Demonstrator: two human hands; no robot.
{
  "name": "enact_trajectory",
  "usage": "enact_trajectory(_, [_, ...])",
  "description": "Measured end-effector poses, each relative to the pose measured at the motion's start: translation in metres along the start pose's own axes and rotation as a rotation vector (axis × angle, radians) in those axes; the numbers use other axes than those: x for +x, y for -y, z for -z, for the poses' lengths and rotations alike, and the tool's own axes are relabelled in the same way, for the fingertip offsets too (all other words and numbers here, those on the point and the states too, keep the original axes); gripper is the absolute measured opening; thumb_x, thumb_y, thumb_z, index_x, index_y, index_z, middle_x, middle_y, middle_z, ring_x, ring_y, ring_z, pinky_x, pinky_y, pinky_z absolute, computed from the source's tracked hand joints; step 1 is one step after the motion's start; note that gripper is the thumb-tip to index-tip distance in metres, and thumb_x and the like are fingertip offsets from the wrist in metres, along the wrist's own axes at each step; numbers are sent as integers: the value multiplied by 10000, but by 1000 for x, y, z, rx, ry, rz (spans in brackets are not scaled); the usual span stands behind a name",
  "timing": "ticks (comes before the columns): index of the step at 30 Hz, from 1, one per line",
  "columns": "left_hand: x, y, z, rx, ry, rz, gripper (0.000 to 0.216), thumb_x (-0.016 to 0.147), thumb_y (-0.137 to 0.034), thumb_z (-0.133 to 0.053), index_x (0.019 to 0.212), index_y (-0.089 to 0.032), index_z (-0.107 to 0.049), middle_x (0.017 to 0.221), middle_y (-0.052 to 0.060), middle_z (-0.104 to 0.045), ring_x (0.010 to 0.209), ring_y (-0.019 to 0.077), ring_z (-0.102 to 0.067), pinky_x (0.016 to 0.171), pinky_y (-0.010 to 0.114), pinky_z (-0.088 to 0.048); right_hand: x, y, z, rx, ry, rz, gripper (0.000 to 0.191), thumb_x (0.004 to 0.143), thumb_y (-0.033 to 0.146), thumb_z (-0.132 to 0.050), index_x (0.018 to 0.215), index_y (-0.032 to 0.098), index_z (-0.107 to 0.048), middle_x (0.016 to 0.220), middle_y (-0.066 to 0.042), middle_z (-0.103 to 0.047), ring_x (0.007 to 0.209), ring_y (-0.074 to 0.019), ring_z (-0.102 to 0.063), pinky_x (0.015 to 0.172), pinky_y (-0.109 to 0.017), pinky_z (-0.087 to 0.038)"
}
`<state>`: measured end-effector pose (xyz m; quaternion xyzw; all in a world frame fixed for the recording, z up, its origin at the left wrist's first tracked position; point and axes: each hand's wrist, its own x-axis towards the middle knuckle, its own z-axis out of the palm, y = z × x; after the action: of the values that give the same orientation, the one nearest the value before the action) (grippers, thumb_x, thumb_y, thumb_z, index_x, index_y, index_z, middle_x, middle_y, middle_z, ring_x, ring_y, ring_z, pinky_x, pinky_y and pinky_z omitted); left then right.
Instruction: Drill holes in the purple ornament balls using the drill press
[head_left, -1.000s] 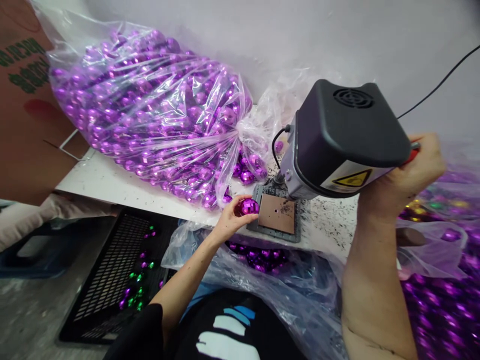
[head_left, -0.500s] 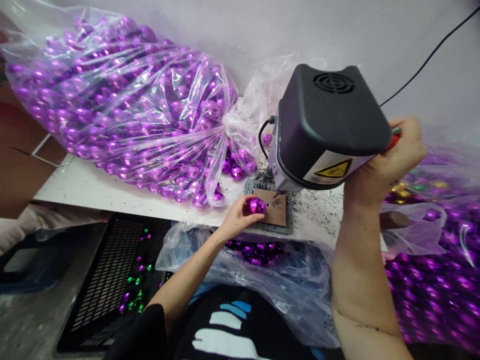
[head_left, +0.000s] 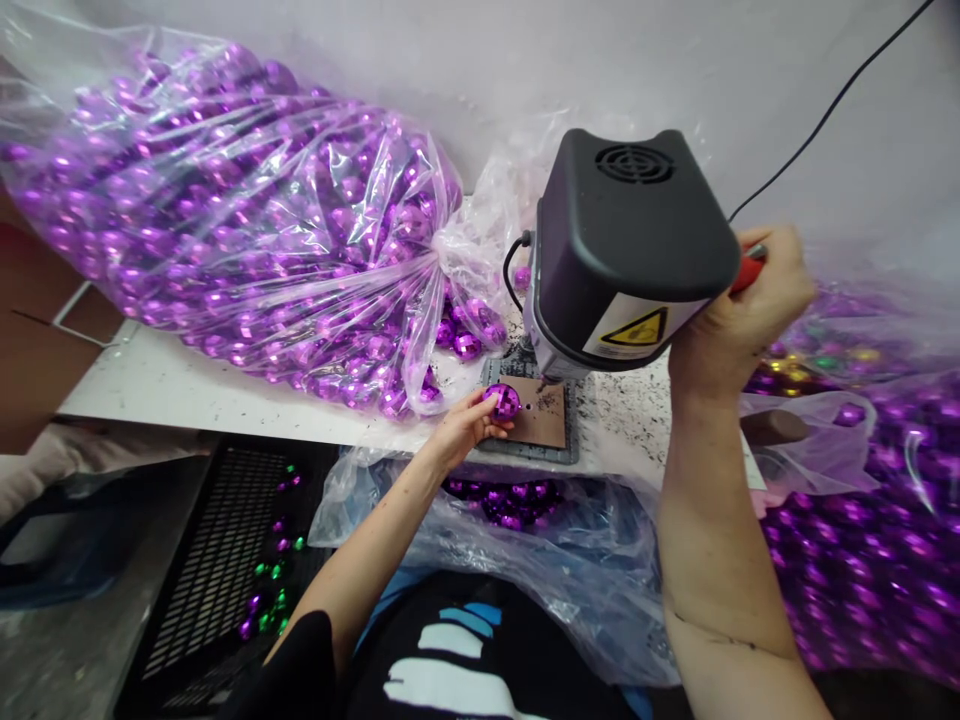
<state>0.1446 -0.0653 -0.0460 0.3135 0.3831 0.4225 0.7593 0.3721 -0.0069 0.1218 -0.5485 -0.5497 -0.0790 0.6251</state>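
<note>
My left hand is closed around a shiny purple faceted bauble with its fingertips. The bauble is at the left side of a brown board, which lies on a dark metal base plate. Whether the bauble touches the board I cannot tell. My right hand is wrapped around the red handle at the right of a black-housed bench press machine. The machine's head stands over the plate and hides part of it.
A tied clear bag of purple baubles fills the table's left. Loose baubles lie beside its knot. An open plastic bag hangs below the table edge. Black crate stands lower left; more bagged baubles are at right.
My left fingers have shifted their hold, and the bauble is turned and slightly tilted. My right hand stays on the handle. The whole view has shifted slightly.
</note>
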Motion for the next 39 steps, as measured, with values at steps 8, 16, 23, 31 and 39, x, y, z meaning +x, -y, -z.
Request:
enact_trajectory(8, [15, -1, -23, 705, -151, -304, 453, 808, -380, -781, 1183, -190, -612, 1077, 49, -706, 976, 200, -659, 850, 322, -534, 0, 5, 1, 17, 13, -19, 410, 939, 543, -452, 719, 201, -404, 626, 66, -374, 616, -61, -336, 631, -256, -284])
enact_trajectory(16, [21, 5, -44, 1249, -148, -498, 427, 808, -291, -786, 1196, -211, -627, 1129, 83, -620, 1073, 268, -608, 927, 387, -486, 1, 10, 3, 33, 40, -36, 349, 939, 479, -478, 727, 209, -413, 642, 46, -412, 616, -67, -325, 620, -249, -313])
enact_trajectory(23, [30, 25, -46, 1260, -264, -592, 482, 743, -333, -851, 1163, -221, -643, 1108, 69, -620, 1081, 272, -566, 950, 399, -418, 0, 11, 4, 27, 57, -54, 339, 945, 473, -467, 743, 206, -418, 653, 48, -388, 625, -67, -310, 621, -245, -300])
enact_trajectory(31, [31, 29, -39, 1263, -239, -632, 450, 779, -372, -830, 1137, -203, -618, 1106, 68, -660, 1070, 271, -552, 1071, 450, -326, -7, 14, 7, 5, -11, 9, 387, 970, 502, -465, 745, 188, -442, 652, 52, -392, 604, -54, -355, 607, -243, -304])
enact_trajectory(39, [33, 29, -40, 1261, -245, -617, 450, 758, -315, -819, 1138, -217, -600, 1130, 72, -656, 1106, 286, -549, 1120, 479, -303, -59, 5, 29, -44, -173, 193, 245, 950, 386, -576, 825, 177, -598, 722, 40, -538, 539, -35, -479, 543, -219, -340])
